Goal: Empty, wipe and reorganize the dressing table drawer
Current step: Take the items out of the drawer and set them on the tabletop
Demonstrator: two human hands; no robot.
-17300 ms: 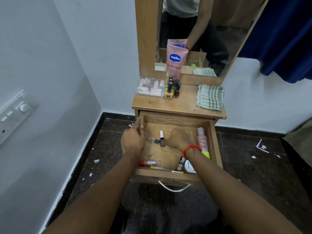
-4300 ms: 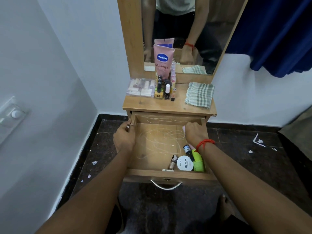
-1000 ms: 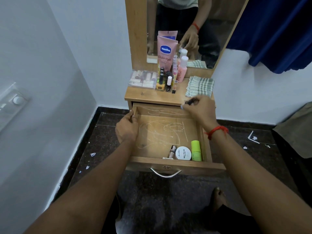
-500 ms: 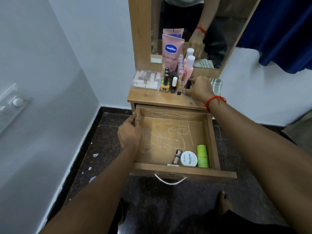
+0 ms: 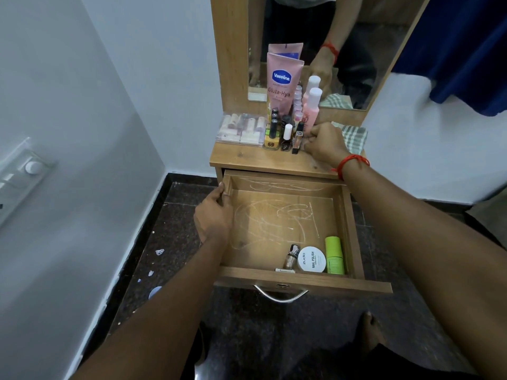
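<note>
Emptying step: I was moving cosmetics out of the drawer point(image 5: 288, 215) and up onto the counter point(image 5: 247, 159), one piece at a time.
Just changed: half a second before, my right hand point(image 5: 325, 144) arrived at the row of bottles; it now sat low beside the small dark-capped bottle point(image 5: 298, 137), which stood upright among the others.
Meaning for the task: that piece looked delivered, so the drawer held one thing fewer than a second ago.
Right fingers: curled in narrow at the bottle's side; I could not tell whether they were touching it or had let go.
Left hand point(image 5: 212, 215): closed on the drawer's left wall, steadying it as it had been a second before.
Left in the drawer: a small brown bottle point(image 5: 290, 257) lying down, a round white nail polish remover tub point(image 5: 312, 259) and a green tube point(image 5: 334, 255), all touching or nearly so along the front right corner.
Relative to my fingers: those three lay well apart from the right hand, down by the front panel.
Drawer floor: bare and scribbled with pale marks, not yet wiped.
Wiping cloth point(image 5: 355, 135): the checked cloth lay on the counter just behind my right hand.
</note>
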